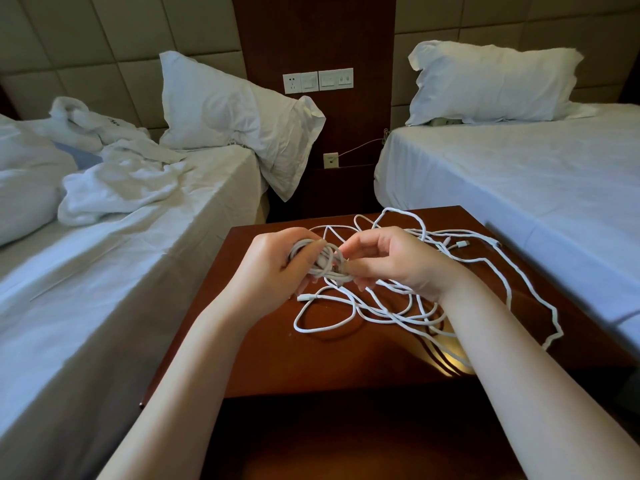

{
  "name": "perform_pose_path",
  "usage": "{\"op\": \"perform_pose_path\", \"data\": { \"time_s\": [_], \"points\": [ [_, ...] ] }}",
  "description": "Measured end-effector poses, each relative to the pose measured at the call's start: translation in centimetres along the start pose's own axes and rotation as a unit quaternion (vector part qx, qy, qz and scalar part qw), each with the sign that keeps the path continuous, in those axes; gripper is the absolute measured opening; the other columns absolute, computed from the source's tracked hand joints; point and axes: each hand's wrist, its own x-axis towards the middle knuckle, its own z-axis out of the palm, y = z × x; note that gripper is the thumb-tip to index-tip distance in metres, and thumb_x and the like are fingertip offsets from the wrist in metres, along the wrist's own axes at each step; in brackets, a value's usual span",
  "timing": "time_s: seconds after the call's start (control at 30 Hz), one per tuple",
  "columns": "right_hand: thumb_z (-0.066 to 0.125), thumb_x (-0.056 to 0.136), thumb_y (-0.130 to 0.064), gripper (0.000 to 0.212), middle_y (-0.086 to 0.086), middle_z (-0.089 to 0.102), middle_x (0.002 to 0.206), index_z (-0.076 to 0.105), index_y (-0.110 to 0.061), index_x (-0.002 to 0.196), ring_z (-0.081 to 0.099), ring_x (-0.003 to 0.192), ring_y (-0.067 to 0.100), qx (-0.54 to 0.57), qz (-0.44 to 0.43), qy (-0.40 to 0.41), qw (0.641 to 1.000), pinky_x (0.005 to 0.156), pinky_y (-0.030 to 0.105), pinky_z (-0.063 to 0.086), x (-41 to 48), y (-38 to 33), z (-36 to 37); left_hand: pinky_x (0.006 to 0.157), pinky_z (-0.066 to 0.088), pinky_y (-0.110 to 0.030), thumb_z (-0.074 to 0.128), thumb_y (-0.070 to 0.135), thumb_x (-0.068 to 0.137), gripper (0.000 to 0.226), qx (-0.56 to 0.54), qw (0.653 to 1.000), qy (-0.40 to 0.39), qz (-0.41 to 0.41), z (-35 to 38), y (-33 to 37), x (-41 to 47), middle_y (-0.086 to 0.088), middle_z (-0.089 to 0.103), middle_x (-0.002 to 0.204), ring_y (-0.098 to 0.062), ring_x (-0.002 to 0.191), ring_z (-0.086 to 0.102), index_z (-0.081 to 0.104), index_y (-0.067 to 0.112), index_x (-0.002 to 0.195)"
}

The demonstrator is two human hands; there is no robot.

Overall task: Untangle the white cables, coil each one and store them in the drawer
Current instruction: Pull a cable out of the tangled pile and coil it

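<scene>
Table [277,358]: dark glossy wood, set between two beds; its front edge is nearest the camera.
Left hand [277,263]: over the table's middle, fingers curled around a coil [325,263] of white cable.
Right hand [398,261]: just beside the left, thumb and fingertips pinching the coil's right edge.
Hands: close together, both on the same coil, held a little above the wood.
Cables [381,313]: the rest lie in loose, crossed white loops on the table under and right of the hands. One long strand runs out along the right edge.
Plugs: one end [304,297] lies below the left hand; another [462,243] lies beyond the right wrist.
Left bed [121,254]: white sheet, with crumpled white cloth [121,181] on it.
Right bed [519,188]: white sheet, smooth.
Pillows: one [228,112] hangs off the left bed's corner; one [491,81] lies flat at the head of the right bed.
Wall: a dark wood panel [311,29] with white switch plates [318,81] and a low socket [330,160], with padded beige headboards [104,46] on both sides.
</scene>
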Motion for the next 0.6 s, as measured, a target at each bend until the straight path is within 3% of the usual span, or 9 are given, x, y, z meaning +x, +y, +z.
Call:
{"op": "perform_pose_path", "data": {
  "time_s": [0.1,0.23,0.6],
  "points": [
    [0.062,0.092,-0.022,0.020,0.007,0.071,0.083,0.070,-0.007,0.103,0.063,0.068,0.009,0.014,0.001,0.004,1.000,0.062,0.018,0.050,0.0,0.0,-0.1,0.048,0.042,-0.012,0.052,0.016,0.096,0.013,-0.002,1.000,0.001,0.003,0.0,0.0,0.0,0.026,0.060,0.056,0.000,0.044,0.056,0.064,0.017,0.093],
    [0.066,0.082,-0.031,0.022,-0.001,0.071,0.077,0.068,-0.012,0.092,0.060,0.062,0.006,0.022,-0.009,0.014,1.000,0.057,0.018,0.046,0.2,0.1,0.3,0.048,0.042,-0.011,0.053,0.015,0.095,0.012,-0.002,1.000,0.005,0.011,0.2,0.1,0.0,0.016,0.057,0.055,0.001,0.044,0.055,0.065,0.015,0.093],
    [0.073,0.077,-0.028,0.022,0.003,0.071,0.080,0.065,-0.012,0.089,0.061,0.066,0.008,0.029,-0.013,0.033,0.999,0.060,0.021,0.048,0.4,0.2,0.5,0.043,0.043,-0.017,0.051,0.014,0.096,0.012,-0.040,0.999,0.026,-0.020,1.0,-0.6,0.1,0.012,0.057,0.055,-0.004,0.040,0.053,0.063,0.015,0.094]
  ]
}}
